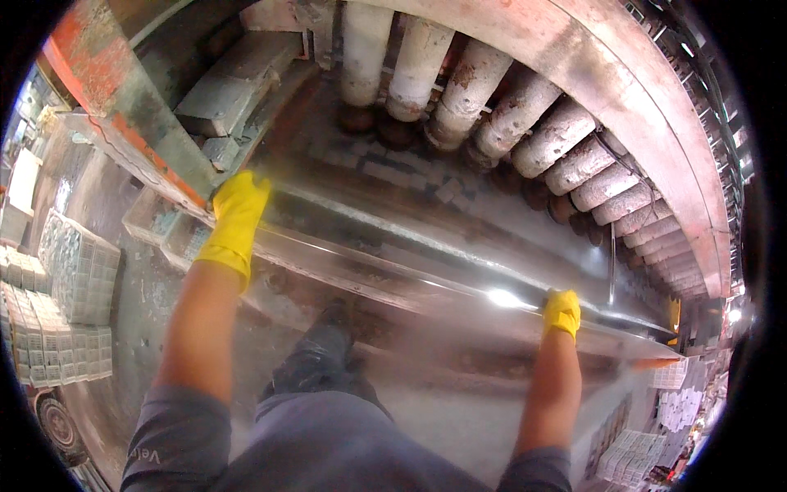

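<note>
Closest to the camera I've got dark grey trousers [344, 443] and a dark shoe [328, 344] planted on the dusty floor [459, 426], with both bare forearms running up out of grey sleeves. Both hands are in yellow rubber gloves.

The left hand [236, 215] sits at the left end of a big, shiny glass sheet [426, 271]. Its fingers are flat and pointing away from me, pressed on the top edge, so that grip looks laid on the glass and not clearly wrapped round it. The right hand [561, 313] is way over toward the right end of the same sheet, gloved fingers curled over the near edge, so that grip is closed on the glass. The sheet runs diagonally from upper left to lower right between the two hands, with a bright glare spot just left of the right glove.

Off to my left there are stacked pale crates [70, 287], and more stacks at lower right [635, 455].

Past the glass, a row of rusty, whitish rollers [525, 115] fans out in a curve under a heavy pinkish metal frame [623, 74]. A red-painted beam [106, 90] slants along the upper left.
</note>
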Demonstrator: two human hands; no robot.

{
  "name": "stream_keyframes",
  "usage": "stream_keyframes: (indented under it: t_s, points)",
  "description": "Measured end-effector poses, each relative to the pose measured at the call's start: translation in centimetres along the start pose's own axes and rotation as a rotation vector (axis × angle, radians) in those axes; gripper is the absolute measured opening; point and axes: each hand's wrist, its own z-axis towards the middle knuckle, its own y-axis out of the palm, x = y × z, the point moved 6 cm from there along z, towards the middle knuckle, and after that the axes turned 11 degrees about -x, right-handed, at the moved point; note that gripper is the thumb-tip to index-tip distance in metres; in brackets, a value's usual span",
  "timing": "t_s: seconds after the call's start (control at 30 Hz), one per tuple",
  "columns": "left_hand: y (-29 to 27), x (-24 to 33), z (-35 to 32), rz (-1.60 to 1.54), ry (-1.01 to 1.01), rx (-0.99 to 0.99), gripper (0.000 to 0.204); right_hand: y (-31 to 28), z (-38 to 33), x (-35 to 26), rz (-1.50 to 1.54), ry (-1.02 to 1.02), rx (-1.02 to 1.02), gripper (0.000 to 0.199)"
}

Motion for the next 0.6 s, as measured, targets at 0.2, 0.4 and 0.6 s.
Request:
stream_keyframes:
  t_s: [0.2, 0.4, 0.6]
  points:
    - [0.0, 0.2, 0.7, -0.001, 0.001, 0.000, 0.043, -1.4, -0.1, -1.1, 0.089, 0.093, -0.077, 0.052]
    - [-0.4, 1.4, 1.3, -0.002, -0.018, -0.130, 0.053, -0.7, 2.3, -0.9, 0.055, 0.089, -0.070, 0.053]
    - [-0.5, 3.4, 3.4, 0.022, -0.050, -0.162, 0.051, 0.5, 7.7, -0.6, -0.081, -0.073, -0.039, 0.046]
